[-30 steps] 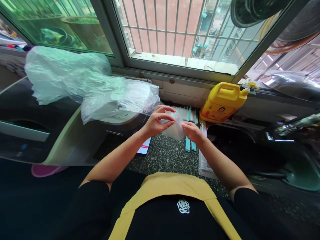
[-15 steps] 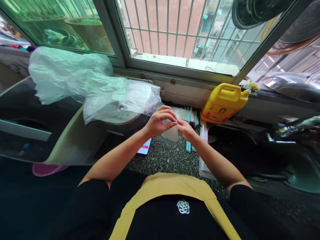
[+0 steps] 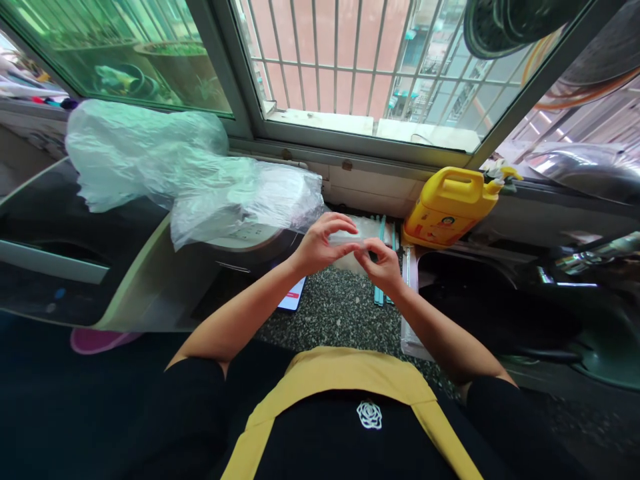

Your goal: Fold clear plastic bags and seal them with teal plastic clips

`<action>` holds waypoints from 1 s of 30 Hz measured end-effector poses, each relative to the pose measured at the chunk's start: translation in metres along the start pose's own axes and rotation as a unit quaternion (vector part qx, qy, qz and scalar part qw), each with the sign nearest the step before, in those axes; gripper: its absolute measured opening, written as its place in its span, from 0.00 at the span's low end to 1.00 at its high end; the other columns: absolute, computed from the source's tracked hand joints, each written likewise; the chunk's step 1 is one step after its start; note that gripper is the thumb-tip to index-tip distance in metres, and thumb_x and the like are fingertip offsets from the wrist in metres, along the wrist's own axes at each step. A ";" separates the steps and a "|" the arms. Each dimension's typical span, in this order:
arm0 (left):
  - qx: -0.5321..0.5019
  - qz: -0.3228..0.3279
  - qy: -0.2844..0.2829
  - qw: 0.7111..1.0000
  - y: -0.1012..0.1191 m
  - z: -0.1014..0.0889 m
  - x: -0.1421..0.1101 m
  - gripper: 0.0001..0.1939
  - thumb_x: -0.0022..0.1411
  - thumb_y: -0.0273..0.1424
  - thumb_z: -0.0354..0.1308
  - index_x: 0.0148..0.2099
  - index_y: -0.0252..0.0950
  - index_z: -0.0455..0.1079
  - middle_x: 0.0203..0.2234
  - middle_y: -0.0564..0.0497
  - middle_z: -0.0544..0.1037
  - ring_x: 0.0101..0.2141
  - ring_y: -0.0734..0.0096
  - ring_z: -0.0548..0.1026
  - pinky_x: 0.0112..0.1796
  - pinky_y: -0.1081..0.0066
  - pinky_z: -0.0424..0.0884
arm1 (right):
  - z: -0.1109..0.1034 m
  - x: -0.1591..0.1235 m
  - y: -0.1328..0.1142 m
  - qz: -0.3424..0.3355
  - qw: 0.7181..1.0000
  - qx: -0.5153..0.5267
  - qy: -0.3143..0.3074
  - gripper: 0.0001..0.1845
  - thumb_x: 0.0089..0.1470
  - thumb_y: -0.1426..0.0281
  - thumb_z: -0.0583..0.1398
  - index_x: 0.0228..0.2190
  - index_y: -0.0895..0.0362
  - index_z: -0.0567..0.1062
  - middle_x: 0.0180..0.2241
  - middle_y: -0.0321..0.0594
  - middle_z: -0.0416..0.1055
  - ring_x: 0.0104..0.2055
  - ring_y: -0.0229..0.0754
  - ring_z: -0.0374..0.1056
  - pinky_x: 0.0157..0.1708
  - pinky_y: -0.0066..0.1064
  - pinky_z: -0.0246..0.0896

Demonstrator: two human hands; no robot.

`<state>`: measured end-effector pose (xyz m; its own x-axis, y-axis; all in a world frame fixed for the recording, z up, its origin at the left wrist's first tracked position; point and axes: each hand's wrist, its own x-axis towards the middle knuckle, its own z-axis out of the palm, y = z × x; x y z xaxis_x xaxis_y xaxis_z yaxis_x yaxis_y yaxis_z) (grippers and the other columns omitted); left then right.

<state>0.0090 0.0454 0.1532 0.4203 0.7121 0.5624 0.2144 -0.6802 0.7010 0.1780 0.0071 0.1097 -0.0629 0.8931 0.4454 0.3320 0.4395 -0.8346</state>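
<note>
Both the left hand [image 3: 320, 250] and right hand [image 3: 384, 267] pinch a small clear plastic bag [image 3: 350, 241] over the speckled counter [image 3: 340, 310]; its mouth looks unopened, so opening remains.

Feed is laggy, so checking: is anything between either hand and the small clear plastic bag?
Nothing visible does. The left hand and right hand both pinch the small clear plastic bag directly, held above the speckled counter.

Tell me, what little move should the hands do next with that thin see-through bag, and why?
Probably rub the pinched edge apart. The left hand and right hand both grip the small clear bag at its top above the speckled counter, and it looks flat, not yet opened.
</note>
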 end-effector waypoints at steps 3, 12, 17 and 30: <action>-0.043 -0.036 0.033 0.998 -0.014 -0.007 -0.010 0.20 0.50 0.41 0.65 0.45 0.38 0.71 0.42 0.45 0.75 0.45 0.66 0.71 0.48 0.64 0.67 | -0.007 -0.002 0.003 0.005 1.000 0.017 0.023 0.14 0.52 0.57 0.59 0.22 0.53 0.71 0.25 0.36 0.69 0.32 0.41 0.63 0.38 0.36 0.58; -0.166 -0.183 -0.021 0.969 -0.034 0.002 -0.027 0.28 0.46 0.46 0.65 0.46 0.35 0.71 0.39 0.45 0.77 0.40 0.68 0.75 0.42 0.68 0.70 | -0.013 -0.006 0.012 0.051 0.995 0.083 0.030 0.18 0.48 0.52 0.61 0.23 0.54 0.72 0.26 0.37 0.67 0.31 0.40 0.62 0.37 0.35 0.59; -0.271 -0.238 -0.026 0.932 -0.030 0.014 -0.021 0.29 0.41 0.46 0.68 0.43 0.34 0.72 0.34 0.47 0.78 0.33 0.72 0.75 0.35 0.71 0.72 | -0.011 -0.007 0.016 0.084 0.990 0.113 0.026 0.20 0.45 0.49 0.62 0.25 0.54 0.73 0.27 0.37 0.69 0.31 0.40 0.63 0.35 0.34 0.61; -0.229 -0.251 -0.004 0.940 -0.017 0.013 -0.013 0.12 0.48 0.37 0.64 0.27 0.34 0.69 0.20 0.55 0.72 0.23 0.79 0.67 0.29 0.73 0.67 | -0.025 0.003 0.013 0.077 0.992 0.096 0.013 0.20 0.42 0.53 0.65 0.34 0.52 0.75 0.35 0.39 0.73 0.35 0.40 0.67 0.36 0.34 0.62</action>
<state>0.0110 0.0458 0.1281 0.3745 0.9210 0.1075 -0.0137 -0.1104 0.9938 0.2054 0.0133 0.1087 -0.0007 0.9497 0.3131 0.1509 0.3096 -0.9388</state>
